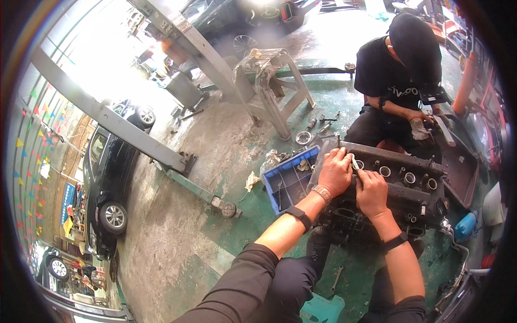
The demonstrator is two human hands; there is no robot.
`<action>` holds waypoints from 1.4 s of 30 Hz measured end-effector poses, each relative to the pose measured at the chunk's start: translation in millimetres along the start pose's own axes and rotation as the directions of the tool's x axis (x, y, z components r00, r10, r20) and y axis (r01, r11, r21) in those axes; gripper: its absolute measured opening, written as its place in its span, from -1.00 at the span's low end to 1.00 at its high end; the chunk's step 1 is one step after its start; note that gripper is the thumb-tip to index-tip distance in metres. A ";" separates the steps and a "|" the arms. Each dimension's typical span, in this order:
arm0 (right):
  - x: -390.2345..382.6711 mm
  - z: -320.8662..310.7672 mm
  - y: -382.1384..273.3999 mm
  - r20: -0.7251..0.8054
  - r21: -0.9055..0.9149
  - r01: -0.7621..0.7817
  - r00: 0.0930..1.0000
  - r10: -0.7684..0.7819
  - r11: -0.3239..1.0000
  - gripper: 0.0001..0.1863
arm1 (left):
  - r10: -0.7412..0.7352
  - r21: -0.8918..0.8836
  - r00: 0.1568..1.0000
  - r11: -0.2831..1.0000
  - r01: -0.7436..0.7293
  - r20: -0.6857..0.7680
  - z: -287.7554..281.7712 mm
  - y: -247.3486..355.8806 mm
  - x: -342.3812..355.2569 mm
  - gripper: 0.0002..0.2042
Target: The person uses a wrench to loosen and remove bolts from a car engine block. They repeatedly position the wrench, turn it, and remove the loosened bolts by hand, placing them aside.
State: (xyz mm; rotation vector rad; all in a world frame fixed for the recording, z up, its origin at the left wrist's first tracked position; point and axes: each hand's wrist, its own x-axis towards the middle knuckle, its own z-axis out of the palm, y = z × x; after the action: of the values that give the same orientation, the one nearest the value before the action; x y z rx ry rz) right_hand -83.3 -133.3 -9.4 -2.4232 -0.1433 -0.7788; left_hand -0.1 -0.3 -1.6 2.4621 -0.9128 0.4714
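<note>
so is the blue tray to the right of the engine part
No, the blue tray lies to the left of the engine part.

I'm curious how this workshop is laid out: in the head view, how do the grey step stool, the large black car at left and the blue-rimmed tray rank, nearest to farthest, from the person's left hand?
From the left hand:
1. Blue-rimmed tray: just to its left.
2. Grey step stool: farther off, ahead and leftward.
3. Large black car: far left.
</note>
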 end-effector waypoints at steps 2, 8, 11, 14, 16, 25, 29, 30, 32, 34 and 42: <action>0.0 0.3 0.1 -0.001 0.001 0.001 1.000 -0.001 1.000 -0.78 | 0.000 0.004 1.000 1.000 0.000 0.000 0.1 -0.1 0.0 -0.73; -0.2 1.2 0.3 -0.006 -0.004 0.001 1.000 -0.001 1.000 -0.78 | 0.004 0.000 1.000 1.000 -0.004 -0.008 0.3 -0.3 0.0 -0.72; -0.3 1.2 0.5 0.001 -0.003 -0.003 1.000 0.003 1.000 -0.78 | 0.003 -0.006 1.000 1.000 -0.003 -0.009 0.6 -0.5 -0.1 -0.72; -0.3 1.2 0.7 0.003 -0.007 -0.004 1.000 0.004 1.000 -0.78 | 0.005 -0.005 1.000 1.000 -0.005 -0.008 0.7 -0.7 -0.2 -0.72; -0.3 1.2 0.7 -0.001 -0.012 -0.001 1.000 0.000 1.000 -0.78 | -0.002 -0.009 1.000 1.000 0.002 0.003 0.7 -0.7 0.0 -0.72; -0.2 1.7 1.0 -0.007 -0.014 0.004 1.000 -0.004 1.000 -0.78 | 0.011 -0.009 1.000 1.000 -0.011 -0.021 -0.5 0.2 -0.5 -0.72; 0.0 1.7 1.7 0.006 -0.009 -0.003 1.000 0.003 1.000 -0.78 | 0.019 -0.003 0.999 1.000 -0.019 -0.031 -0.2 -0.2 -0.3 -0.71; 0.1 1.8 1.7 0.005 -0.010 -0.001 1.000 0.001 1.000 -0.78 | 0.018 -0.003 0.999 1.000 -0.018 -0.029 -0.2 -0.3 -0.2 -0.71; 0.1 1.9 1.5 0.000 -0.009 0.002 1.000 -0.002 1.000 -0.78 | 0.012 -0.005 1.000 1.000 -0.012 -0.014 -0.5 -0.2 0.0 -0.71; 0.1 1.9 1.2 -0.010 -0.008 0.005 1.000 -0.005 1.000 -0.78 | -0.003 -0.011 1.000 1.000 0.003 0.013 -0.7 0.1 0.3 -0.71; 0.3 0.7 0.1 -0.019 0.000 0.001 1.000 -0.001 1.000 -0.79 | 0.006 0.000 1.000 1.000 -0.006 0.004 -1.3 0.5 0.3 -0.71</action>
State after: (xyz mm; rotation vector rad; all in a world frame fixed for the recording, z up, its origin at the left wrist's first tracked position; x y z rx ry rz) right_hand -82.6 -133.0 -9.7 -2.4148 -0.1379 -0.8021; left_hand -0.4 0.0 -0.3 2.4616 -0.9220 0.4688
